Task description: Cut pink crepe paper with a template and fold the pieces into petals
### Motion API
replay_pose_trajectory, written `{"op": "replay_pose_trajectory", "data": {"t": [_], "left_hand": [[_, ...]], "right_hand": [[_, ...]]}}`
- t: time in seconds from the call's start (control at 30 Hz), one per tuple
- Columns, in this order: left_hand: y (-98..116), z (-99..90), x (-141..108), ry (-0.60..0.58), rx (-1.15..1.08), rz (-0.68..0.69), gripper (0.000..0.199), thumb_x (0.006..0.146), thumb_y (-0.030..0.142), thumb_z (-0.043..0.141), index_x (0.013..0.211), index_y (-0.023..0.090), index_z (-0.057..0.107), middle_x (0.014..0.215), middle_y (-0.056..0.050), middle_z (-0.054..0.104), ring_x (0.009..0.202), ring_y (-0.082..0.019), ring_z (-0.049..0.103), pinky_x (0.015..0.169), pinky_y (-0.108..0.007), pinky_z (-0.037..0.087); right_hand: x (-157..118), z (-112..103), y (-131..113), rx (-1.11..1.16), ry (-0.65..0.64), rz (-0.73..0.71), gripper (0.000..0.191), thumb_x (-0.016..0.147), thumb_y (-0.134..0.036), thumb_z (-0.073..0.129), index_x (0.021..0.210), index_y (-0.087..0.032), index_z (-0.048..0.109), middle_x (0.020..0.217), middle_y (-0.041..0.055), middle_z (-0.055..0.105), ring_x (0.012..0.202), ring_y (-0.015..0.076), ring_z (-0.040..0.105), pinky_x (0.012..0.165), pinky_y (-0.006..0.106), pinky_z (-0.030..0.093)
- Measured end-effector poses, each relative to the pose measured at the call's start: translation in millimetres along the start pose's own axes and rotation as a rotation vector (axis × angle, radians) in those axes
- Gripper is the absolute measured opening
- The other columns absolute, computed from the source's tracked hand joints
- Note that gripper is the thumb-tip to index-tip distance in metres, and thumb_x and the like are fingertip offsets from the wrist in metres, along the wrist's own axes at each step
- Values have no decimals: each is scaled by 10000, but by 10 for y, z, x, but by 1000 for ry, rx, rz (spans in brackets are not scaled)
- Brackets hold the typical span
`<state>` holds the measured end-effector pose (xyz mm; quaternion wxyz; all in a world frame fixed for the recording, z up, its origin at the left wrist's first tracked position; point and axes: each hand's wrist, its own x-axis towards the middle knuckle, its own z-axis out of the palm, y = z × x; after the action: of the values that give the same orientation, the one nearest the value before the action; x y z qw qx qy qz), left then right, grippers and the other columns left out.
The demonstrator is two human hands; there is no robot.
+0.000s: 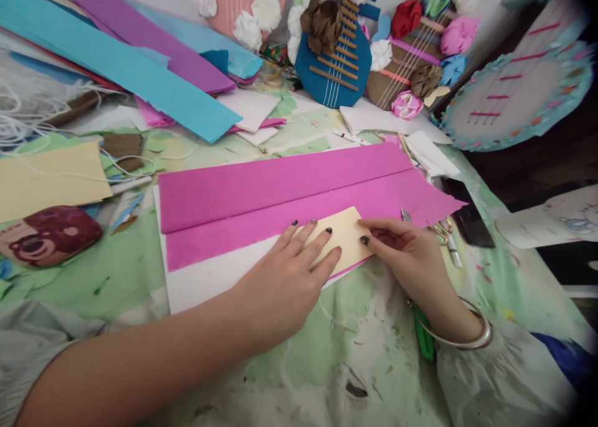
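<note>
A small pale yellow piece of paper (346, 221) lies over the lower edge of a magenta crepe paper strip (280, 187). My left hand (292, 277) rests flat on the yellow paper, its fingers stretched out and slightly apart. Thumb and index finger of my right hand (406, 259) pinch the yellow paper's right edge. Beneath the magenta strip, which has a fold along its length and a ragged right end, is a white sheet (205, 287). A thin magenta edge shows below the yellow paper.
Scissors (443, 228), a black phone (469, 218) and a green-handled tool (424, 337) lie to the right. Blue crepe paper (140, 53), white string (28, 97) and a dark red bear-printed case (51, 234) are leftward. Decorated paper instruments, including a blue one (334, 72), stand behind.
</note>
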<state>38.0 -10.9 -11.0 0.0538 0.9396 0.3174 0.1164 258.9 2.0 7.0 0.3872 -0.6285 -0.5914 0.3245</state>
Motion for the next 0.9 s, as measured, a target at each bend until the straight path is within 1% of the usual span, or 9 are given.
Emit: {"op": "replay_pose_trajectory", "data": {"t": [0.17, 0.3, 0.5, 0.7, 0.77, 0.9], "left_hand": [[13, 18, -14, 4, -1, 6, 530, 850, 91, 447, 1375, 117, 382, 1458, -180, 364, 1391, -372, 221, 1105, -528, 272], [27, 13, -21, 11, 1, 17, 532, 849, 100, 448, 1375, 89, 370, 1462, -210, 345, 1391, -370, 220, 1107, -523, 271], [48, -23, -23, -28, -4, 24, 515, 880, 119, 403, 1386, 42, 340, 1461, -245, 325, 1388, -342, 247, 1111, -486, 281], [49, -12, -17, -21, -14, 17, 532, 861, 109, 423, 1384, 48, 343, 1461, -241, 327, 1389, -350, 239, 1114, -488, 269], [43, -1, -7, -16, -19, 16, 554, 835, 96, 449, 1378, 52, 351, 1458, -240, 334, 1388, -348, 247, 1114, -484, 269], [28, 9, 8, -2, -14, 23, 565, 808, 73, 465, 1364, 68, 370, 1452, -225, 355, 1382, -334, 275, 1104, -480, 285]], "right_hand": [[-11, -6, -24, -11, -8, -1, 236, 721, -259, 678, 942, -185, 712, 823, 44, 694, 712, 159, 618, 623, 284, 512], [-17, -7, -30, 0, -11, 2, 225, 719, -259, 682, 931, -189, 710, 825, 44, 692, 712, 159, 621, 631, 286, 516], [-6, -10, -29, -33, -3, -12, 221, 706, -266, 696, 914, -194, 714, 793, 41, 696, 672, 157, 612, 604, 288, 514], [-16, -11, 11, -49, -11, -44, 222, 729, -259, 679, 939, -189, 702, 801, 36, 675, 678, 151, 594, 611, 288, 498], [-21, -19, 35, -91, -12, -71, 231, 734, -239, 670, 958, -186, 695, 792, 30, 659, 674, 147, 579, 610, 287, 485], [-17, -41, 49, -131, -13, -128, 227, 736, -178, 637, 958, -180, 681, 843, 39, 651, 703, 149, 581, 637, 296, 488]]}}
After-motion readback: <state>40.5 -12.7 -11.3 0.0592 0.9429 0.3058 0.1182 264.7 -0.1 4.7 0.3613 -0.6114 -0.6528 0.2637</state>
